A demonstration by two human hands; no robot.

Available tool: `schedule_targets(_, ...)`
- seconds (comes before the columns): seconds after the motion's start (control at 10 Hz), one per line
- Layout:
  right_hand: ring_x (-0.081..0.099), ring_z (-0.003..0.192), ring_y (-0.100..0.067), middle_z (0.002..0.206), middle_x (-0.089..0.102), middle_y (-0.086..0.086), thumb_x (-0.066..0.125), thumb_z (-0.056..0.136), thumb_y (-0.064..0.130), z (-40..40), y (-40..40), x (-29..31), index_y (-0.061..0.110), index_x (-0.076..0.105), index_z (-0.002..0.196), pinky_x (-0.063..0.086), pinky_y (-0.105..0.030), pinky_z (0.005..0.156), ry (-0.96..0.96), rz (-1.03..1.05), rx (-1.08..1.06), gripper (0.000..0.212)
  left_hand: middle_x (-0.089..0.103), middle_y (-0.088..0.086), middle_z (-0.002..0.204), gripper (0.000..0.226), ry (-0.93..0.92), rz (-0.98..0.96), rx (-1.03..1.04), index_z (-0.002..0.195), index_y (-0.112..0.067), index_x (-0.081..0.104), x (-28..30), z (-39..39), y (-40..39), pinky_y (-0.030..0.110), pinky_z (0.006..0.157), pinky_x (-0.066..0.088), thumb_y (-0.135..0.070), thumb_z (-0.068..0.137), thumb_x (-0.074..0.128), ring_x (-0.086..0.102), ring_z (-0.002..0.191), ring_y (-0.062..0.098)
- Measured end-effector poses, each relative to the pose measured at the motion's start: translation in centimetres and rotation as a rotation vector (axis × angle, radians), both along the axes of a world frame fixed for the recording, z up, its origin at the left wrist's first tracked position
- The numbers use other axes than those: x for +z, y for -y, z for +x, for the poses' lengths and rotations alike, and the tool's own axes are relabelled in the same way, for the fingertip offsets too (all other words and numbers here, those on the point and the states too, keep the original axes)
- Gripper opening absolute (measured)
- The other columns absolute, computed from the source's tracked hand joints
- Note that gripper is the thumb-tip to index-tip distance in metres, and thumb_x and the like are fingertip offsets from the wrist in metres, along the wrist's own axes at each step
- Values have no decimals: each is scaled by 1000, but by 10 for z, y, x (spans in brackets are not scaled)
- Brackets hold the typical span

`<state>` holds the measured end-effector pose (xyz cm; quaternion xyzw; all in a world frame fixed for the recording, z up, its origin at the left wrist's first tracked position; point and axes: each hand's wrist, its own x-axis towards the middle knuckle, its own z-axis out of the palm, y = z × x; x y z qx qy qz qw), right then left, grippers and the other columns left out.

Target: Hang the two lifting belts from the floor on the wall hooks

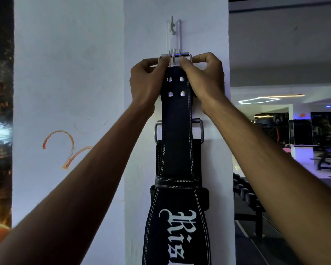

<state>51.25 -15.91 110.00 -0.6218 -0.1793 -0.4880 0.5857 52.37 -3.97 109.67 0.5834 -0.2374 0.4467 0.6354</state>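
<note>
A black lifting belt [176, 119] with white stitching and white lettering hangs down the white pillar. Its metal buckle [175, 56] is at a white wall hook [173, 60], with both prongs pointing up beside the hook. My left hand [146, 81] pinches the buckle's left end and my right hand [202, 77] pinches its right end. A second black belt [159, 161] hangs behind the first, its silver buckle [200, 131] showing on both sides; what it hangs from is hidden. Another white hook [172, 25] higher up is bare.
The white pillar [208, 35] has a white wall [65, 73] with an orange scribble [65, 148] to its left. To the right, a dark gym room holds a dumbbell rack [246, 199] and benches [328, 159].
</note>
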Motion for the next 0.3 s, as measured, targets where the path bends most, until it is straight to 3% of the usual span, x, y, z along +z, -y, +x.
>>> schedule_targets(0.1, 67, 93, -17, 94, 68, 8, 59, 81, 50, -5, 4, -14, 28, 56, 109, 54, -43, 91, -14, -19, 17, 36, 79, -2, 91, 35, 4, -4, -29, 97, -20, 75, -9, 1, -6, 50, 92, 60, -50, 80, 68, 76, 91, 21)
schedule_targets(0.2, 68, 84, -19, 81, 70, 5, 60, 83, 40, -7, 6, -29, 29, 51, 117, 55, -44, 87, 15, -41, 27, 37, 78, 1, 99, 35, -5, -22, -71, 108, -15, 73, -21, -2, -10, 36, 79, 63, -40, 83, 70, 76, 91, 19)
schedule_targets(0.3, 60, 64, -14, 57, 58, 9, 62, 84, 37, -13, 11, -40, 29, 49, 119, 52, -35, 73, 38, -74, -14, 39, 76, 2, 106, 42, -7, -17, -62, 113, -16, 70, -33, -8, -12, 36, 80, 64, -44, 82, 71, 75, 96, 18)
